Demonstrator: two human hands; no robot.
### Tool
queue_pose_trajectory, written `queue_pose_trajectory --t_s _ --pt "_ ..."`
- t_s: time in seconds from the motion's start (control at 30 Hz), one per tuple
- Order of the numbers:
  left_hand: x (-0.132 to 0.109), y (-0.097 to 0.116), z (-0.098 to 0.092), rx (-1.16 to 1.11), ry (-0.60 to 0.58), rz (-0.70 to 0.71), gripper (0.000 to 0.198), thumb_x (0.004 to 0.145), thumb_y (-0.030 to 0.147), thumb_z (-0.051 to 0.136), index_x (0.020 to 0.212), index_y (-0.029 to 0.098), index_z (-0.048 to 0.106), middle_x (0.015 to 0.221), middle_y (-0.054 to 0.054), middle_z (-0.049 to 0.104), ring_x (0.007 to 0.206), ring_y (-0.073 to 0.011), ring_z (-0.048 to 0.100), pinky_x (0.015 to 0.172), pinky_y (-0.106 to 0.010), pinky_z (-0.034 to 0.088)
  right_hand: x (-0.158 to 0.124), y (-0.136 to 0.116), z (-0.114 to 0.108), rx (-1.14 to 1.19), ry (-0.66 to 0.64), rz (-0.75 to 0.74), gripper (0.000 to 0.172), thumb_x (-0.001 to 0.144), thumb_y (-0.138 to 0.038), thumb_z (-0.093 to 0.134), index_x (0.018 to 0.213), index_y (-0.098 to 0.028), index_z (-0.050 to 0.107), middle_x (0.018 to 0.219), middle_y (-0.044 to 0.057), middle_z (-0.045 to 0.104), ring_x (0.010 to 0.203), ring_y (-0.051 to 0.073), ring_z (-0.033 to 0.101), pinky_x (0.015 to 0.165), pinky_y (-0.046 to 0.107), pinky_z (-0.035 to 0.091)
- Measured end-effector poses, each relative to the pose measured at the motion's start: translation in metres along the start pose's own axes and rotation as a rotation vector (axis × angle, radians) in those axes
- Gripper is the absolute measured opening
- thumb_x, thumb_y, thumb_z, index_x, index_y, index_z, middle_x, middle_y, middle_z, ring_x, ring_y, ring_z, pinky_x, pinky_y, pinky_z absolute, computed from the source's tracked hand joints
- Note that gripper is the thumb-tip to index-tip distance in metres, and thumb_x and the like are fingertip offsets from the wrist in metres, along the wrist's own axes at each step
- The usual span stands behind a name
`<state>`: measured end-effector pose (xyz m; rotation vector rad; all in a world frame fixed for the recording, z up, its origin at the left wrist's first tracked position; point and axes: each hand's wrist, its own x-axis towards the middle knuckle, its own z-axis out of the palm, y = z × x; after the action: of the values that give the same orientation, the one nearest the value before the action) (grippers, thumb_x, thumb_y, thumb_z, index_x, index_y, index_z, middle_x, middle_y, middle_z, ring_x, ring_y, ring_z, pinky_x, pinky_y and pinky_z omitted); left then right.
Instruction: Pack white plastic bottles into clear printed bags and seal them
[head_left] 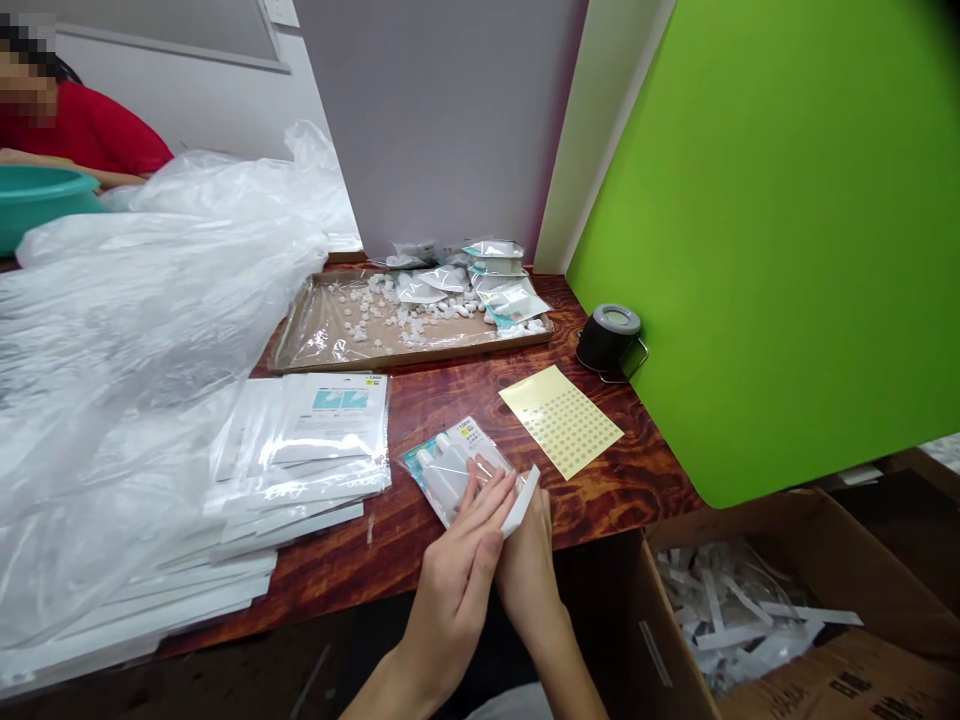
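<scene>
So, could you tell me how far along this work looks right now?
Done: white strips lie in the cardboard box, and flat packets are stacked. In hand: the left hand and right hand work at a clear packet of white bottles and a white strip. Left: the tray holds loose white pieces and more packets.

The person's two hands are bare, and so are the forearms, all the way down to the bottom of the view. The fingers look slim. Below the hands there's some dark clothing, too dim for me to make out its cut or any markings. A pale patch of cloth shows at the lower edge, though I can't tell what garment it belongs to.
</scene>
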<state>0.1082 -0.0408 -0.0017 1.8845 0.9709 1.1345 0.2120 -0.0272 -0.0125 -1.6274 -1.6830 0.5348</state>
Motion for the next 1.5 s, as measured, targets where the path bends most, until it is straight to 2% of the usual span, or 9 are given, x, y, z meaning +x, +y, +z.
queue_pose_trajectory --t_s 0.33,0.5,0.7,0.97,1.1,1.17,1.23,1.37,1.5 --pt "0.017 0.005 -0.023 0.036 0.095 0.004 0.035 0.099 0.020 0.039 0.119 0.015 0.067 0.129 -0.008 0.064 0.125 -0.0187 0.056 0.116 -0.038 0.034 -0.031 0.006 -0.023 0.165 -0.024 -0.146 0.041 0.096 -0.018 0.044 0.136 -0.023 0.051 0.133 0.011 0.060 0.125 0.024 0.056 0.103 0.039 0.048" --pt "0.007 0.014 -0.004 0.137 -0.019 0.268 0.041 0.095 0.011 0.043 0.135 0.013 0.054 0.138 -0.009 0.057 0.134 -0.0180 0.046 0.116 -0.034 0.032 -0.019 0.006 -0.019 0.101 0.277 -0.249 0.028 0.091 -0.014 0.048 0.107 -0.015 0.072 0.098 0.013 0.076 0.095 0.027 0.072 0.082 0.038 0.060" --pt "-0.001 0.012 0.014 0.161 0.019 0.270 0.047 0.093 0.007 0.043 0.141 0.012 0.046 0.142 -0.011 0.052 0.137 -0.0196 0.042 0.116 -0.037 0.030 -0.007 0.005 -0.005 0.071 0.487 -0.244 0.023 0.090 -0.018 0.052 0.094 -0.008 0.073 0.088 0.017 0.077 0.077 0.027 0.076 0.065 0.033 0.062" --pt "0.019 0.014 -0.007 0.132 0.181 0.129 0.034 0.097 0.014 0.040 0.120 0.013 0.065 0.130 -0.011 0.063 0.126 -0.0195 0.055 0.116 -0.038 0.033 -0.044 -0.005 -0.035 0.083 0.026 -0.231 0.052 0.093 -0.015 0.045 0.145 -0.019 0.041 0.145 0.014 0.049 0.133 0.027 0.048 0.104 0.040 0.048" --pt "0.044 0.031 -0.036 0.113 0.198 0.014 0.034 0.099 0.025 0.040 0.110 0.014 0.070 0.127 -0.009 0.065 0.122 -0.0207 0.058 0.108 -0.033 0.042 -0.059 0.001 -0.073 0.164 0.266 -0.271 0.040 0.087 -0.015 0.060 0.124 -0.029 0.062 0.135 0.009 0.055 0.121 0.026 0.057 0.099 0.038 0.050" --pt "0.055 0.039 -0.048 0.087 0.110 -0.001 0.035 0.098 0.030 0.041 0.113 0.016 0.069 0.124 -0.008 0.067 0.118 -0.0216 0.061 0.102 -0.030 0.045 -0.044 0.005 -0.081 0.174 0.410 -0.144 0.055 0.079 -0.021 0.072 0.132 -0.026 0.055 0.136 0.011 0.052 0.125 0.028 0.052 0.103 0.045 0.046" --pt "0.063 0.047 -0.057 0.045 0.016 0.004 0.035 0.098 0.034 0.042 0.113 0.018 0.070 0.117 -0.006 0.071 0.109 -0.0222 0.065 0.094 -0.028 0.049 -0.018 0.007 -0.081 0.331 0.241 -0.063 0.072 0.077 -0.031 0.075 0.141 -0.026 0.044 0.144 0.011 0.047 0.131 0.029 0.046 0.108 0.046 0.041" --pt "0.074 0.055 -0.069 -0.044 -0.031 -0.048 0.035 0.092 0.044 0.050 0.098 0.021 0.076 0.094 -0.005 0.075 0.086 -0.0229 0.070 0.076 -0.026 0.053 0.027 0.001 -0.072 0.763 -0.187 -0.102 0.045 0.080 -0.034 0.072 0.122 -0.024 0.063 0.123 0.008 0.065 0.113 0.025 0.061 0.097 0.039 0.050" --pt "0.076 0.052 -0.086 -0.368 0.060 -0.276 0.058 0.083 0.069 0.048 0.095 0.019 0.076 0.098 -0.011 0.075 0.091 -0.0293 0.070 0.075 -0.034 0.056 0.031 -0.009 -0.067 0.811 -0.150 -0.193 0.015 0.081 -0.028 0.072 0.095 -0.023 0.074 0.099 0.005 0.073 0.100 0.023 0.066 0.090 0.036 0.051"
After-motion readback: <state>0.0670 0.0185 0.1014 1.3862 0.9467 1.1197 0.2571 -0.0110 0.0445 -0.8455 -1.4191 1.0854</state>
